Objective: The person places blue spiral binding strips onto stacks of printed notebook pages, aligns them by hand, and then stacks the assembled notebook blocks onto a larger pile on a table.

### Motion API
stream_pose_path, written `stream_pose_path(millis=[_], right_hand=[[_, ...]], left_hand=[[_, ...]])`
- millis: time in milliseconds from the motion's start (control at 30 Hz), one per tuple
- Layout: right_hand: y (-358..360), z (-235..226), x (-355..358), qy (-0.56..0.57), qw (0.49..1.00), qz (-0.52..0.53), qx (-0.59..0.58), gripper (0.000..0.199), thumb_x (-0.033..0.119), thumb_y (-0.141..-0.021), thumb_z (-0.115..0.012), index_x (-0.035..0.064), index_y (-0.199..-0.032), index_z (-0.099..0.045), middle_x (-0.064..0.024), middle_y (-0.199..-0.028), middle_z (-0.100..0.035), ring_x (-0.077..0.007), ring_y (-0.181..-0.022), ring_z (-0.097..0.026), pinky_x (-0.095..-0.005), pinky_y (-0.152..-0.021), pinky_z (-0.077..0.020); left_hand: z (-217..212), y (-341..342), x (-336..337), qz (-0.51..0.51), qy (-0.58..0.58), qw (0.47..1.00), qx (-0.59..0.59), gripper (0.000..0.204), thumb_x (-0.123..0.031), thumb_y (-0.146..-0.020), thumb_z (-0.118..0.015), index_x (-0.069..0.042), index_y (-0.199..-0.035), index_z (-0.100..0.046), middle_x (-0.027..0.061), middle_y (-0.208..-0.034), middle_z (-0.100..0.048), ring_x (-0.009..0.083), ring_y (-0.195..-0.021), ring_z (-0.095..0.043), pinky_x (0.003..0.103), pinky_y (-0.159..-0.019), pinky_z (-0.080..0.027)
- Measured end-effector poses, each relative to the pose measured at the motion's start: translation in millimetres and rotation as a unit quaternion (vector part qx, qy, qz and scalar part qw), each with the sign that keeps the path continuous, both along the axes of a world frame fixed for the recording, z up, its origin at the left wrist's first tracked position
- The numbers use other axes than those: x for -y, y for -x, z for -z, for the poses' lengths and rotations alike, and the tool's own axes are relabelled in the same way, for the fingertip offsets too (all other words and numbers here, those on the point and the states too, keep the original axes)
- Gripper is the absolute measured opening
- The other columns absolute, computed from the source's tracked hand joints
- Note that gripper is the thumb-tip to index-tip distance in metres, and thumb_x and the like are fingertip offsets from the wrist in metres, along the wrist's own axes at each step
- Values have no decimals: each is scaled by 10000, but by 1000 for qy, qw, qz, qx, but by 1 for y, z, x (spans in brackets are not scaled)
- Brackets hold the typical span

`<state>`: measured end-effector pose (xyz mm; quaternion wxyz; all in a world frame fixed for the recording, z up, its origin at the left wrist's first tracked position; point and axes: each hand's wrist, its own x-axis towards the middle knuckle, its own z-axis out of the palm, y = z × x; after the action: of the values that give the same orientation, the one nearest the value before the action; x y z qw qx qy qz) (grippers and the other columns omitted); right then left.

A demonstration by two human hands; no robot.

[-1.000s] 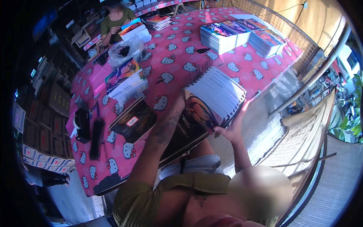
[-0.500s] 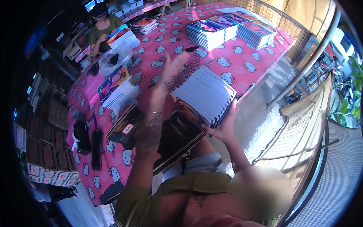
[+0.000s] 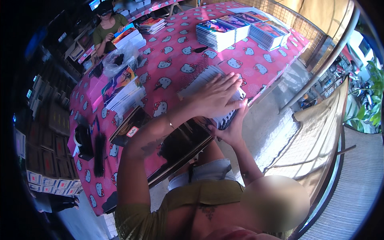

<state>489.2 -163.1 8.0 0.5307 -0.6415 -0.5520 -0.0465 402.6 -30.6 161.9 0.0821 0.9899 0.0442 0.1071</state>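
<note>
The pink cat-patterned desk [image 3: 176, 44] carries a white spiral-bound notebook stack [image 3: 200, 82] at its near edge, long axis running toward the far left. The left hand [image 3: 216, 98] lies flat on top; the right hand [image 3: 230, 130] grips beneath.

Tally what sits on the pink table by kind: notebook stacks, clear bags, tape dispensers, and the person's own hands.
Notebook stacks: 7, namely three at the far edge, one far back, one by the co-worker, one fanned, one under the left hand and right hand
Clear bag: 1
Tape dispenser: 1
Hands: 2
Total: 11
</note>
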Motion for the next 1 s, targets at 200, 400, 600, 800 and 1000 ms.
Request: stream_pose_path(millis=[200, 400, 600, 800, 1000], right_hand=[[-1, -3, -3, -40, 999, -1, -24, 1472, 499, -602, -919, -57, -1557, 53, -366, -1487, -176, -503, -1393, -251, -571, -1155, -246], [-9, 0, 5, -16, 999, 29, 1, 1522, 485, -605, -924, -25, -1588, 121, -295, -1550, -141, -439, -1452, -215, -514, -1210, -188], [7, 4, -8, -48, 996, -64, -48, 1569, 559, -580, -943, -51, -1573, 107, -377, -1555, -92, -517, -1470, -132, -590, -1198, -144], [-15, 28, -3, -76, 996, 32, -35, 1488, 668, -657, -840, 11, -1607, 100, -292, -1614, -52, -433, -1513, -100, -545, -1219, -140], [-29, -62, -45, -110, 969, -119, -188, 1265, 513, -763, -793, -4, -1618, -17, -204, -1541, -320, -356, -1437, -328, -478, -1167, -302]], left_hand=[[8, 5, -9, -67, -77, 995, -7, 819, -597, -1057, -320, 42, -1569, -272, 261, -1650, -216, 349, -1553, -191, 492, -1250, -170], [-23, 18, -58, -22, 277, 917, 287, 769, -596, -1073, -262, -35, -1599, -268, 222, -1654, -248, 309, -1555, -199, 440, -1263, -151], [106, 30, -166, -47, 751, 616, 233, 772, -612, -1058, -304, -68, -1605, -265, 187, -1641, -284, 313, -1510, -282, 437, -1242, -214], [100, 8, -97, -65, 818, 519, 239, 773, -591, -1022, -407, -86, -1592, -274, 164, -1568, -360, 294, -1437, -360, 451, -1191, -286], [98, 38, -97, -78, 816, 499, 281, 788, -571, -986, -510, -105, -1579, -284, 141, -1494, -436, 275, -1365, -438, 464, -1139, -357]])
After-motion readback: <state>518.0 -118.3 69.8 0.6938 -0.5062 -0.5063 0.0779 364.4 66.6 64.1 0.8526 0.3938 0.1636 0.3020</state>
